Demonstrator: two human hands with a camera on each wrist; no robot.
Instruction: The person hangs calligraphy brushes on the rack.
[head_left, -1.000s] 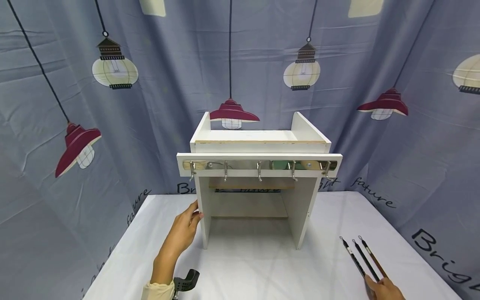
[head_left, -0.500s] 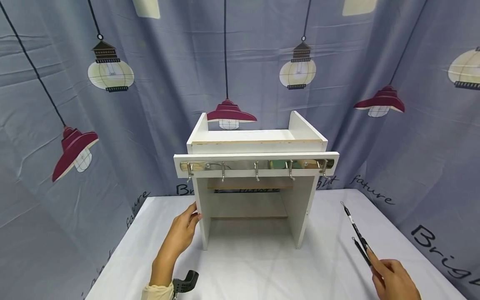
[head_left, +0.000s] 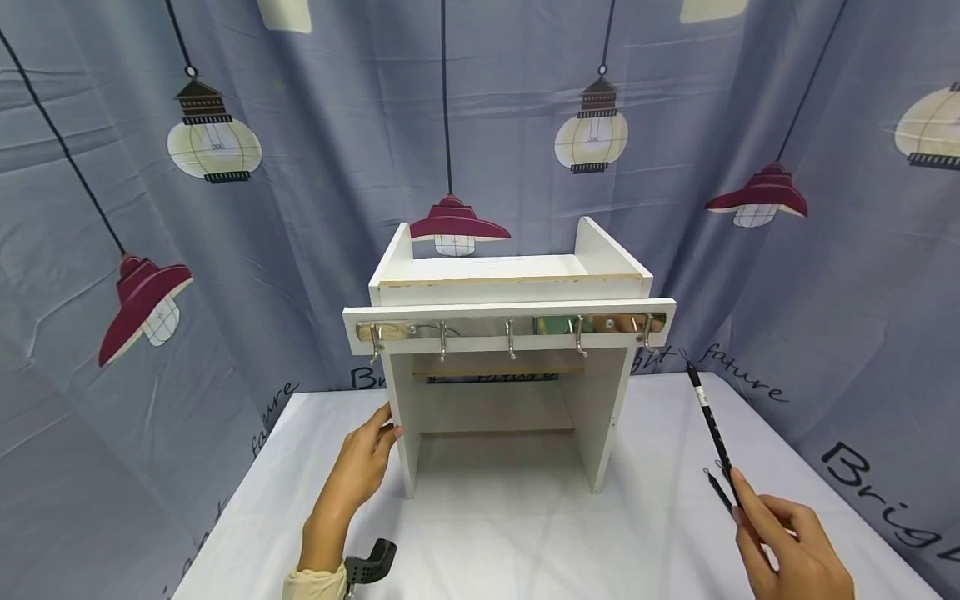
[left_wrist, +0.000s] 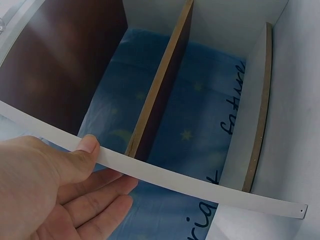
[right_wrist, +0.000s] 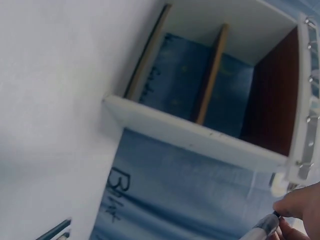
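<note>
Between thumb and fingers of my right hand (head_left: 795,550) is a black calligraphy brush (head_left: 712,427) with a white label. It points up and away, with a hanging loop at its upper end. In the right wrist view only part of that brush (right_wrist: 261,228) shows by the fingertips. My left hand (head_left: 358,462) grips the left side panel of a white shelf unit (head_left: 517,293). In the left wrist view its thumb lies on the panel's edge (left_wrist: 172,181), fingers behind. A row of metal hooks (head_left: 511,337) runs across the unit's front.
Another dark brush (head_left: 718,490) lies on the white tabletop (head_left: 510,542), partly hidden by the right hand. Two brush ends (right_wrist: 55,231) show low in the right wrist view. A blue-grey curtain (head_left: 322,208) with printed lamps hangs behind and at both sides.
My right hand has picked up the black brush with the white label from the table and raised it forward and upward. The left hand has stayed on the shelf unit's side panel.
</note>
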